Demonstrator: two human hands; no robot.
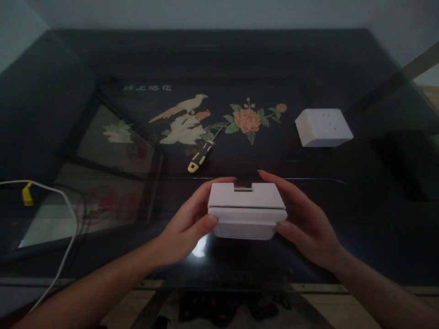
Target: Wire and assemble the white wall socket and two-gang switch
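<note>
A white box (246,214) with a small notch in its far edge is held between both hands over the near part of the dark glossy table. My left hand (190,224) grips its left end, thumb on the near left corner. On the right end, my right hand (305,221) holds the box with its thumb at the near right corner. Beyond the box lies a screwdriver (200,156) with a black and yellow handle, its shaft pointing away to the right. A second white box (324,127) stands farther back at the right.
A white cable (70,212) with a yellow tag (27,194) curves along the left side. The dark table (219,59) bears a bird and flower picture. A dark object (411,162) is dimly visible at the right.
</note>
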